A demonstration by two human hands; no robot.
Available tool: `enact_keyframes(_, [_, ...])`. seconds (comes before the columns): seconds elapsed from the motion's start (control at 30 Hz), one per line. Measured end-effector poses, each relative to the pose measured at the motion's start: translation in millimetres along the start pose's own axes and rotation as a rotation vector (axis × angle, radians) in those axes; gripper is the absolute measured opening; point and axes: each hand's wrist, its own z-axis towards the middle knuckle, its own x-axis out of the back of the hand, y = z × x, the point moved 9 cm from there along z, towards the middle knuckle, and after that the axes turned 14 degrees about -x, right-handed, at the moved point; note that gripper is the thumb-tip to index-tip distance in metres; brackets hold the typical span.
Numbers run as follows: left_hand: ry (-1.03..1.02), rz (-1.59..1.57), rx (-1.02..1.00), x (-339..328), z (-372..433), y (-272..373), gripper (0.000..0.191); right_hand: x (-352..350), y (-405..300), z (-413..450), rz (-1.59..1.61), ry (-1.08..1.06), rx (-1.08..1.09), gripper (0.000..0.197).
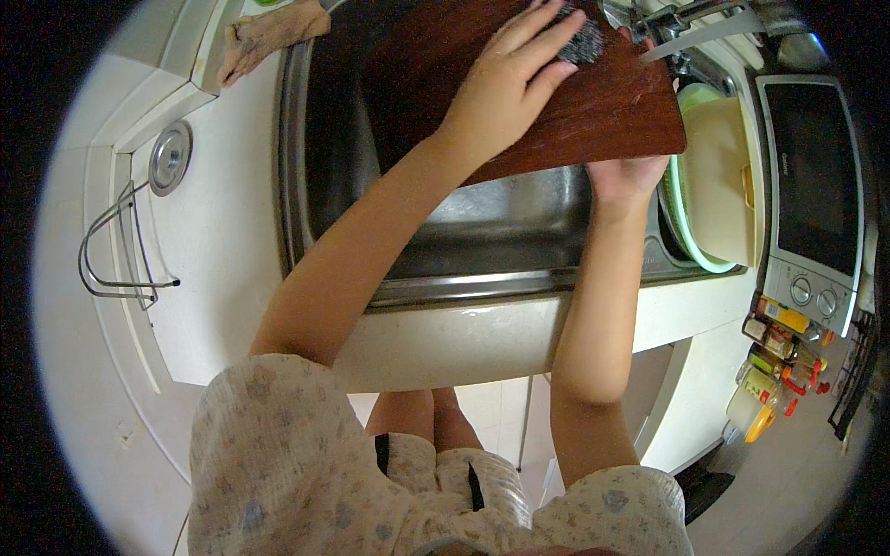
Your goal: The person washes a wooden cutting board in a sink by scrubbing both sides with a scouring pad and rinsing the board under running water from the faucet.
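Note:
A dark reddish-brown wooden cutting board is held tilted over the stainless steel sink. My left hand lies on its upper face, fingers pressing a grey scouring pad against the wood. From beneath, my right hand supports the board near its right end; most of those fingers are hidden behind it. A pale stream of water runs from the metal faucet onto the board's right part. The board's far edge is cut off by the top of the picture.
Right of the sink, a light green basin holds a cream-coloured board or lid. Beyond are a microwave and several condiment bottles. On the left counter are a brown cloth, a metal drain lid and a wire rack.

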Motion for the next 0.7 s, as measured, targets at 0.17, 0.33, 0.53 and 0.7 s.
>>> enact_keyframes(0.17, [0.091,0.063,-0.243,-20.6,1.4,29.8,0.046,2.2,4.6,2.2,0.169,-0.269,-0.088,0.052])
enact_keyframes(0.33, [0.02,0.019,-0.391,-40.4,7.9,66.5,0.05,22.5,0.0,-6.2,0.027,-0.006,0.074,0.052])
enact_keyframes(0.53, [0.053,0.19,-0.307,-16.6,5.8,19.0,0.042,15.5,2.5,-1.8,0.114,0.078,0.006,0.046])
enact_keyframes(0.7, [0.266,0.154,-0.186,0.8,3.9,13.0,0.032,12.9,3.4,-2.0,0.048,0.038,-0.003,0.047])
